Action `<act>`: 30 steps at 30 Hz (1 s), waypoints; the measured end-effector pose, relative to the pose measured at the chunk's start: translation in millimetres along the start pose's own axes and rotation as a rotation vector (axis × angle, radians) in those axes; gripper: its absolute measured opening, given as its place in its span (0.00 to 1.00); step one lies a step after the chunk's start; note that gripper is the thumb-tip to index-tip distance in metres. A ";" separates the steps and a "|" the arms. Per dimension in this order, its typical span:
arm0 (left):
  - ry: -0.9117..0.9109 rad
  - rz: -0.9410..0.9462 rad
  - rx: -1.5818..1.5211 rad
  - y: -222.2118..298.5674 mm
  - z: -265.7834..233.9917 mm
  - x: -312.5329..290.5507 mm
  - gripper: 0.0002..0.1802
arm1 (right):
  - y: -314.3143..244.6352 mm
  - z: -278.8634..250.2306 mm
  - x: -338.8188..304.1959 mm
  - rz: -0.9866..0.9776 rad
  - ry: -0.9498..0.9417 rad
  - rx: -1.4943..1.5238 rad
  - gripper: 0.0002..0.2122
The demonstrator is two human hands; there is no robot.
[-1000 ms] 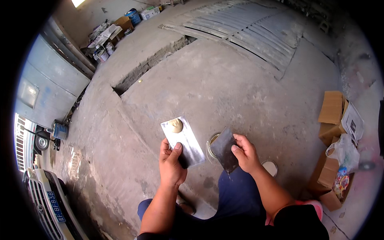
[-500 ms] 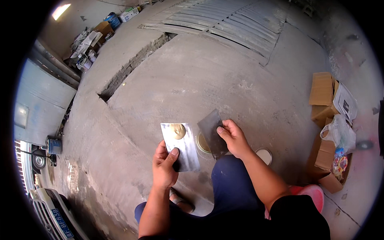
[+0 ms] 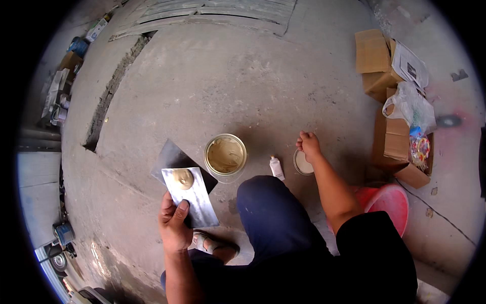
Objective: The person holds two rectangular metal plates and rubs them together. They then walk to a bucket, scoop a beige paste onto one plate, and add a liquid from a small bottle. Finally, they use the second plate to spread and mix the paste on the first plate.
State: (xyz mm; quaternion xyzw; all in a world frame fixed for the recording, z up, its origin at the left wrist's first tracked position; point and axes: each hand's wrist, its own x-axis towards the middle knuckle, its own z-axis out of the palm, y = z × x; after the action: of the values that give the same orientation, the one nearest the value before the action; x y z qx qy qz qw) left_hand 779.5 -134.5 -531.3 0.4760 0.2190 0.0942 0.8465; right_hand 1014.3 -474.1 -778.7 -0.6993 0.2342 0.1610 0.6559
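Observation:
My left hand [image 3: 174, 220] grips a silvery metal sheet [image 3: 200, 205] with its thumb on top. A round dollop of tan putty [image 3: 183, 178] sits near the sheet's far edge. A dark flat scraper sheet [image 3: 177, 154] sticks out from underneath, also in that hand. My right hand [image 3: 309, 144] is raised above a round pale lid [image 3: 303, 163], fingers curled together; what they hold, if anything, is hidden. Between my hands stands an uncovered can of tan putty [image 3: 225, 154]. A small white tube [image 3: 276, 167] lies beside my knee.
Cardboard boxes [image 3: 377, 63] stand at the right, one with a plastic bag [image 3: 411, 107] on it. A red bucket [image 3: 387, 207] is by my right elbow. A trench [image 3: 114, 91] cuts the concrete floor at the left. Wooden boards [image 3: 212, 15] lie far ahead.
The dark scraper sheet has passed from my right hand to my left, under the metal sheet. My right hand has moved over the lid. The view has shifted, uncovering the can and tube.

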 end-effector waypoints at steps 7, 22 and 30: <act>0.134 0.058 0.094 -5.9 -42.4 7.4 0.26 | 165.1 -133.2 25.7 0.337 0.227 -0.989 0.24; 0.159 0.068 0.083 14.4 -52.8 10.3 0.24 | 56.2 -83.5 -26.2 -0.274 0.253 -0.741 0.11; 0.302 0.128 0.017 21.1 -73.5 -20.5 0.23 | -29.4 95.8 -86.6 -1.470 -0.569 -1.021 0.10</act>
State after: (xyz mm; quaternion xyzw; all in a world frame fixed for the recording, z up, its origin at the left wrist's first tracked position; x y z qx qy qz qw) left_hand 728.5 -74.7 -540.7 0.4767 0.3137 0.2166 0.7921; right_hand 965.4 -368.1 -716.2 -0.8094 -0.5342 -0.0456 0.2395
